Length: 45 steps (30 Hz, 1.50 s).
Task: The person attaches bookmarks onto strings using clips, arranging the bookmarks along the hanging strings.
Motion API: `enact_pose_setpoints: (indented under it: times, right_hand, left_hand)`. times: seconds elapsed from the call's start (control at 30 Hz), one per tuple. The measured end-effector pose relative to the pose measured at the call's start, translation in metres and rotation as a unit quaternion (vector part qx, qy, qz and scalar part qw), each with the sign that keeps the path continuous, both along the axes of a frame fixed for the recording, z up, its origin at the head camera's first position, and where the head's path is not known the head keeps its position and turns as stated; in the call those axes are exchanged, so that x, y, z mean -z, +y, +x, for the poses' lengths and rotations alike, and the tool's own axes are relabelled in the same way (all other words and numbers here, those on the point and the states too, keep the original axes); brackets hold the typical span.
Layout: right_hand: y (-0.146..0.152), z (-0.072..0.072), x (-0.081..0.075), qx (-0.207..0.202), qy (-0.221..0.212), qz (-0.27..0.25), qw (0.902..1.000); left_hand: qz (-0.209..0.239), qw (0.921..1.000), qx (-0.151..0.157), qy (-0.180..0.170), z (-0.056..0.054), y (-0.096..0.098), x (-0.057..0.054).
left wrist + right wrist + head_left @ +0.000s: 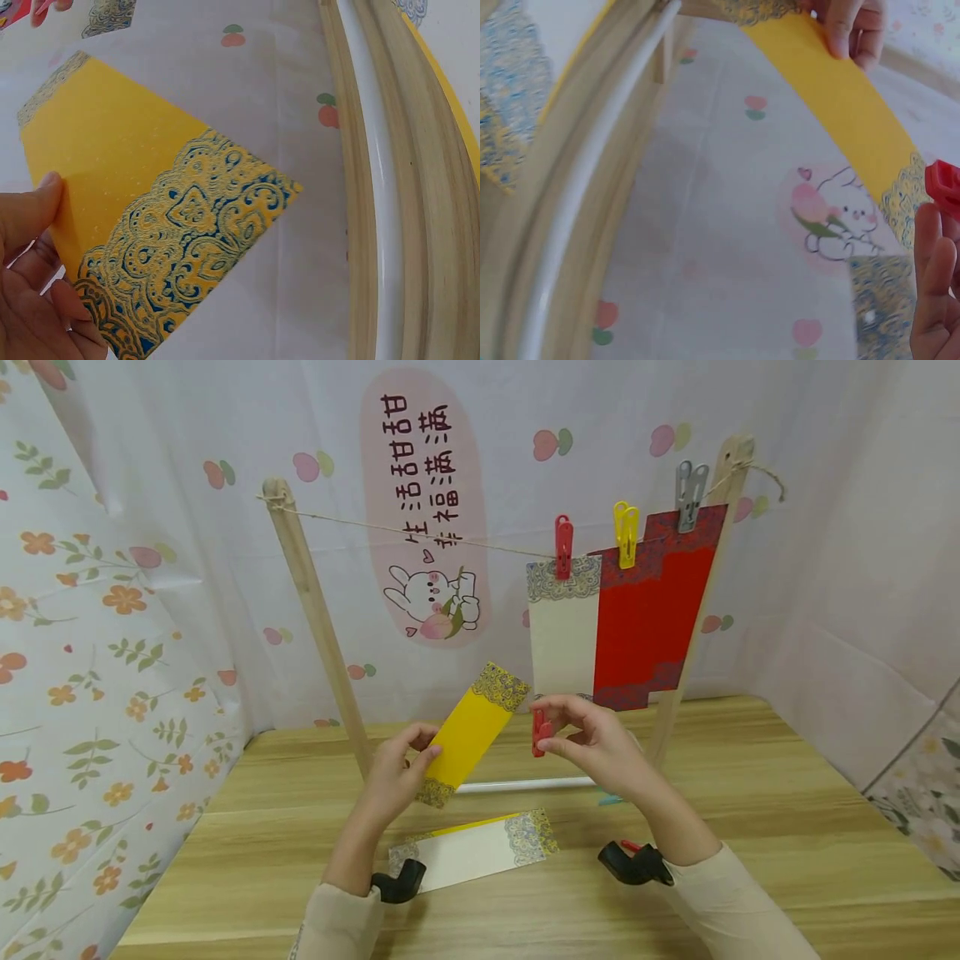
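My left hand pinches a yellow paper card with ornate patterned ends, thumb on its face, holding it tilted above the table. In the left wrist view the yellow card shows its blue-and-gold lace band. Between thumb and fingertips my right hand holds a red clothespin, just right of the card's upper end. A red clothespin fixes a white card to the string. Red cards hang beside it under a yellow clothespin and a grey clothespin.
Two wooden posts, the left post and the right post, carry the string. A white bar runs low between them. On the wooden table lie a white card over a yellow one, and a blue piece near my right forearm.
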State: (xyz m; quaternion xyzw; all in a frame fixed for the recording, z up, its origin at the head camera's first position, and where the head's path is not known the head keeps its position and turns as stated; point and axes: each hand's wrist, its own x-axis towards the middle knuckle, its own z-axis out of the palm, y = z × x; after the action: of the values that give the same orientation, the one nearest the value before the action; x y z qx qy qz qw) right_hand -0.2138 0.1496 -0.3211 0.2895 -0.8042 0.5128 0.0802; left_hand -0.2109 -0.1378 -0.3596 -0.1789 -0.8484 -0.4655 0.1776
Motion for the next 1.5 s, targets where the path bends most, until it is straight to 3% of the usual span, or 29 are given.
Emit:
enact_pose_setpoints:
  times: [0.63,0.87,1.2,1.5]
  right_hand:
    - [-0.028,-0.004,-0.059,0.025,0.099,-0.081,0.9915]
    - [-0.034,-0.001,-0.08,0.034,0.104,-0.114,0.9874]
    - [-0.035,0.006,-0.106,0.035,0.146,-0.182,0.9719]
    - [-0.037,0.001,-0.129,0.012,0.171,-0.243,0.9546]
  left_hand:
    - [0.102,0.9911,-0.016,0.085,-0.005,0.013,-0.021]
    - [0.134,0.9857,-0.012,0.101,-0.003,0.021,-0.028]
    - [0.176,0.977,-0.011,0.119,-0.002,0.036,-0.041]
    - [0.194,0.9725,-0.003,0.129,-0.007,0.043,-0.044]
